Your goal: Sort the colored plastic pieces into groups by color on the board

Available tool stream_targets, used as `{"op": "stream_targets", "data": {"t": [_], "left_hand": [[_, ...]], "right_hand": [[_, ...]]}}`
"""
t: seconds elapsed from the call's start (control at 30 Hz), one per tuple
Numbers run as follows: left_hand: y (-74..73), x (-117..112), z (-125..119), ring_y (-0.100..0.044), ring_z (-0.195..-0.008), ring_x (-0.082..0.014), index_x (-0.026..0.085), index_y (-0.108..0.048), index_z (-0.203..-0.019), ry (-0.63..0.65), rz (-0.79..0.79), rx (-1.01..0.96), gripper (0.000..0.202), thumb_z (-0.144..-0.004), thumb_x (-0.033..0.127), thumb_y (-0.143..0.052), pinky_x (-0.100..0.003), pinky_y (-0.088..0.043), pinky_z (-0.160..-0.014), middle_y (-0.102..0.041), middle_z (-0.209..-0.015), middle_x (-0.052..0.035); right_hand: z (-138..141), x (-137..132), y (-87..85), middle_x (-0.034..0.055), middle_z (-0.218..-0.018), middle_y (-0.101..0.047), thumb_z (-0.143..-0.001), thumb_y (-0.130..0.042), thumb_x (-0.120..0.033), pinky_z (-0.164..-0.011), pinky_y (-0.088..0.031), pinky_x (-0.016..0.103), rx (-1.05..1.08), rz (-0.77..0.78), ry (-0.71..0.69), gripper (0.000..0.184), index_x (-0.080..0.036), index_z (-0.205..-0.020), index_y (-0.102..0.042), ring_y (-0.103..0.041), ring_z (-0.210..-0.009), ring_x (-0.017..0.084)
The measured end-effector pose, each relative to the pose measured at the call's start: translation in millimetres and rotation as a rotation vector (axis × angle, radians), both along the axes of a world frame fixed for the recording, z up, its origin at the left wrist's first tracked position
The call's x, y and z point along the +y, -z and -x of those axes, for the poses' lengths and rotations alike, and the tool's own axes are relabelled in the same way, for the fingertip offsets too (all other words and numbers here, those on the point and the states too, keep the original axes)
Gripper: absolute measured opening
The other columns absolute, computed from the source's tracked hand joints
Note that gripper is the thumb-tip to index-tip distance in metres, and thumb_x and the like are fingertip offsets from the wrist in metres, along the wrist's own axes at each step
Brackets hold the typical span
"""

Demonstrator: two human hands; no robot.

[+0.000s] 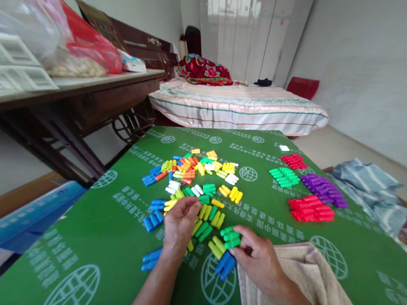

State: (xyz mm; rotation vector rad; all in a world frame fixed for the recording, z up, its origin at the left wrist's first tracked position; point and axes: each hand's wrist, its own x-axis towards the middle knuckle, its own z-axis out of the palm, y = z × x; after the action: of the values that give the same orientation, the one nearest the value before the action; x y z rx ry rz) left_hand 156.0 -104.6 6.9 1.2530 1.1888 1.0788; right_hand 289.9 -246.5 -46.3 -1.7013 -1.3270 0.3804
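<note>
My right hand (259, 256) grips a small bundle of green plastic caps (230, 237), shaped like marker caps, between thumb and fingers. Just under that bundle lie blue caps (225, 264) and yellow-green caps (217, 247). My left hand (181, 224) reaches into the spread of loose caps, its fingertips pinched together beside dark green caps (204, 199); whether a cap is between them is hidden. Around it are blue caps (153, 221), white caps (197, 190) and yellow caps (235, 194). Farther off, orange caps (187, 165) lie in a mixed heap.
Sorted groups sit on the green table (117, 215) at right: red caps (312, 209), purple caps (323, 190), light green caps (284, 177) and white caps (284, 148). A folded beige cloth (301, 276) lies at the near edge. A bed (235, 105) stands behind; a sewing-machine table (107, 87) is left.
</note>
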Motion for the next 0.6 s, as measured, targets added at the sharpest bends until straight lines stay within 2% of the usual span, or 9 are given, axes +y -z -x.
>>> {"op": "stream_targets", "data": {"t": [0.37,0.47,0.6], "left_hand": [[8.8,3,5,-0.057,-0.063,-0.0149,0.014,-0.065,-0.083,-0.032,-0.085,0.024,0.033,-0.063,0.04,-0.067,-0.025,-0.045,-0.055,-0.066,-0.071,-0.0031],[14.1,4,6,-0.059,-0.067,-0.0161,0.013,-0.064,-0.088,-0.037,-0.116,0.051,0.034,-0.066,0.039,-0.066,-0.026,-0.046,-0.06,-0.067,-0.074,-0.004],[20.0,5,6,-0.064,-0.074,-0.0194,0.013,-0.063,-0.094,-0.01,-0.164,0.091,0.036,-0.07,0.04,-0.061,-0.029,-0.05,-0.065,-0.069,-0.08,-0.007]], "right_hand": [[-5,-4,6.7,-0.0061,-0.055,-0.059,-0.078,-0.058,-0.027,-0.049,-0.044,0.02,-0.039,0.049,-0.026,0.031,-0.019,-0.108,-0.061,-0.055,-0.046,0.01],[-6,-5,9.0,-0.0059,-0.056,-0.06,-0.079,-0.057,-0.029,-0.048,-0.045,0.019,-0.045,0.053,-0.053,0.031,-0.02,-0.109,-0.061,-0.055,-0.047,0.01],[-5,-6,6.8,-0.0058,-0.054,-0.058,-0.079,-0.057,-0.033,-0.049,-0.044,0.021,-0.05,0.077,-0.01,0.032,-0.019,-0.108,-0.061,-0.055,-0.046,0.011]]}}
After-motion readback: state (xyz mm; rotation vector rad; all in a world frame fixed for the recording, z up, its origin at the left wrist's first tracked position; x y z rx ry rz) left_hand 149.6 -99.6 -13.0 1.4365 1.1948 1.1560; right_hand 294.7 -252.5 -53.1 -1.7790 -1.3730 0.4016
